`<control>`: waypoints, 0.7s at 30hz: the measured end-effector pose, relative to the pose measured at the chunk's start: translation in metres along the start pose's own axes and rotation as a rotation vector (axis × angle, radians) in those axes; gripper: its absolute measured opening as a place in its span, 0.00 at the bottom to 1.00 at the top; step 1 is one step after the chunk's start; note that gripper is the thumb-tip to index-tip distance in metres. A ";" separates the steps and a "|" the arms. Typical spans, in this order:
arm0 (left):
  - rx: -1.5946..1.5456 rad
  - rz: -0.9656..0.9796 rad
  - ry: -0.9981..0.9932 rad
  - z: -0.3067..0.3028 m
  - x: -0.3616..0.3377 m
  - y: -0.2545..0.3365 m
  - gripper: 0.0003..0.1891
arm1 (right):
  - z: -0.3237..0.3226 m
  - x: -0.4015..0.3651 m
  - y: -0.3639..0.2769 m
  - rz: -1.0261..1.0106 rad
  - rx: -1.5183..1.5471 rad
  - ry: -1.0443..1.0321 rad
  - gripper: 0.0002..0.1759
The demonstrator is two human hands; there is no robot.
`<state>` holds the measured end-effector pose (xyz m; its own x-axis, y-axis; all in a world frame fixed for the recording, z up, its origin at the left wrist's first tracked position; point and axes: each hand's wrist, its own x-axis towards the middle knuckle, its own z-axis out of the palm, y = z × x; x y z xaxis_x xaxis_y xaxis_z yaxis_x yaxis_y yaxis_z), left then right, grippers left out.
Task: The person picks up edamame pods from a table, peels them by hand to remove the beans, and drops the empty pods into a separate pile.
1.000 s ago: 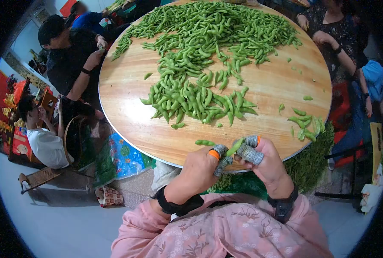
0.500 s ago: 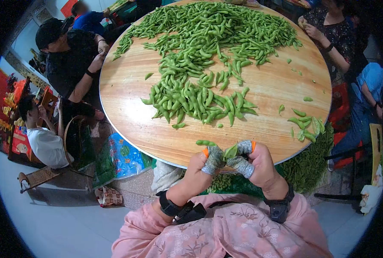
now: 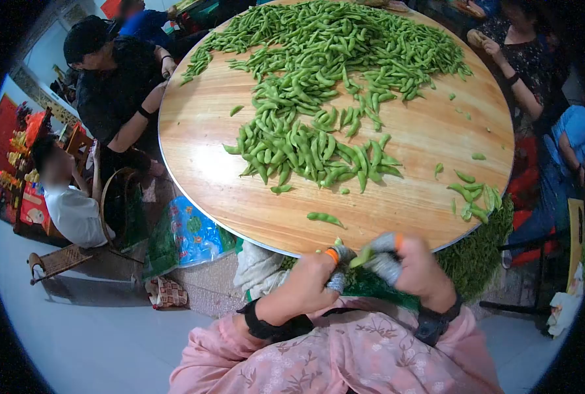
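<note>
Green pods lie heaped on the round wooden table, the pile spreading toward its far edge. A single pod rests near the close edge, just beyond my hands. My left hand, in grey finger covers with an orange band, is closed at the table's near edge, with a bit of green at its fingertips. Beside it my right hand, similarly covered and blurred, pinches a green pod between the two hands.
Loose pods and leaves lie at the table's right. A co-worker in black sits at left, another person at right. Below are a white sack, a blue bag and a green heap.
Both hands have drawn back toward my body, slightly lower in view. The single pod near my left fingertips now lies on the table, apart from them. The whole view has shifted slightly.
</note>
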<state>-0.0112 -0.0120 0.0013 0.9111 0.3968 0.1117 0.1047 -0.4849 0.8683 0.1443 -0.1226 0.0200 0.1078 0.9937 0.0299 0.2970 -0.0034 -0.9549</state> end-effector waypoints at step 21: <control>-0.570 -0.265 0.031 -0.022 0.027 0.003 0.05 | 0.002 0.014 0.000 0.183 0.436 0.272 0.10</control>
<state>0.0048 0.0139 0.0176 0.8707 0.4728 -0.1358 0.0882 0.1216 0.9887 0.1436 -0.1080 0.0194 0.3795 0.9163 -0.1282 -0.1644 -0.0696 -0.9839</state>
